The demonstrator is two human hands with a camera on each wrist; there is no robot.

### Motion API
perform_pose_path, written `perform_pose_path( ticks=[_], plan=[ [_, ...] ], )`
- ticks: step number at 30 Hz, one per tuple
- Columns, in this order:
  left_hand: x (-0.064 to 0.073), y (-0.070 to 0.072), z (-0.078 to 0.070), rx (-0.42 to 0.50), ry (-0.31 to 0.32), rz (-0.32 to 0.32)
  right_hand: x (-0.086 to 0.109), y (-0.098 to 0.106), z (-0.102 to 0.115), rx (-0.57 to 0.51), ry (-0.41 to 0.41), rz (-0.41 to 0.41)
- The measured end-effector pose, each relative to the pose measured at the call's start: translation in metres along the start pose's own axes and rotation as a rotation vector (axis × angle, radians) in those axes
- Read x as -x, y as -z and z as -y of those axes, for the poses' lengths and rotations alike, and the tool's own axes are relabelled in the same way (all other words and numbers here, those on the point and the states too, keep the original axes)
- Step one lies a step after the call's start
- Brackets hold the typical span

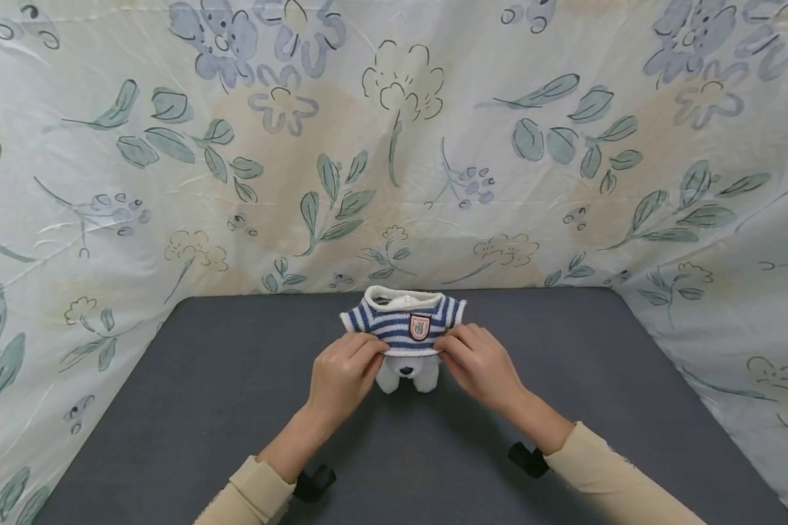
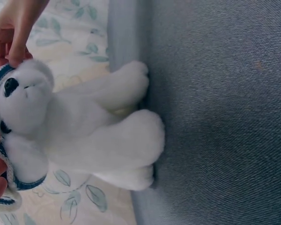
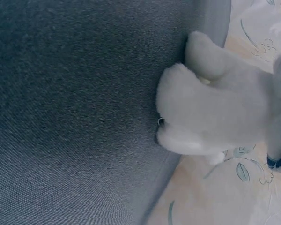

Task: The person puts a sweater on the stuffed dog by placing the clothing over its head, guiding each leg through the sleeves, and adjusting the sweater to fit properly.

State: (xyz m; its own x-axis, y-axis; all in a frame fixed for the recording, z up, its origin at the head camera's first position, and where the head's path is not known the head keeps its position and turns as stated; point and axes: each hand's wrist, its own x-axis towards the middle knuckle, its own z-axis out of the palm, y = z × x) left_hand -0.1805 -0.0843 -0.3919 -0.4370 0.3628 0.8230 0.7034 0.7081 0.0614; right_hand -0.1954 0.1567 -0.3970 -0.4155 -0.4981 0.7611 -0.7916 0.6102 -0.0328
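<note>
A white plush dog [image 1: 406, 370] stands upright on the dark table, its legs planted on the surface. Over its head sits a small blue-and-white striped sweater [image 1: 394, 328] with a crest patch on the front; the hem reaches down to the dog's face and hides the eyes in the head view. My left hand [image 1: 344, 373] pinches the hem on one side. On the other side my right hand [image 1: 481, 364] pinches the same hem. In the left wrist view the sweater's edge rings the dog's head [image 2: 25, 96], just above its dark nose.
The dark grey table [image 1: 190, 408] spreads around the dog. Behind it and at both sides hangs a floral cloth [image 1: 394, 146]. Black straps [image 1: 528, 461] show at both wrists, below the cream sleeves [image 1: 613, 474].
</note>
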Motion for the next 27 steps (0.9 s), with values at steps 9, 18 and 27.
perform_pose_path(
  ticks=[9,18,27],
  plan=[
    [0.012,-0.005,0.001,-0.012,-0.024,0.002,0.008,-0.007,0.0,0.01,0.004,0.019],
    [0.02,-0.01,0.002,-0.024,-0.049,-0.004,0.015,-0.012,0.0,0.003,0.02,0.018],
    [0.028,-0.015,0.002,-0.043,-0.079,0.013,0.023,-0.016,0.001,0.018,0.038,0.054]
  ],
)
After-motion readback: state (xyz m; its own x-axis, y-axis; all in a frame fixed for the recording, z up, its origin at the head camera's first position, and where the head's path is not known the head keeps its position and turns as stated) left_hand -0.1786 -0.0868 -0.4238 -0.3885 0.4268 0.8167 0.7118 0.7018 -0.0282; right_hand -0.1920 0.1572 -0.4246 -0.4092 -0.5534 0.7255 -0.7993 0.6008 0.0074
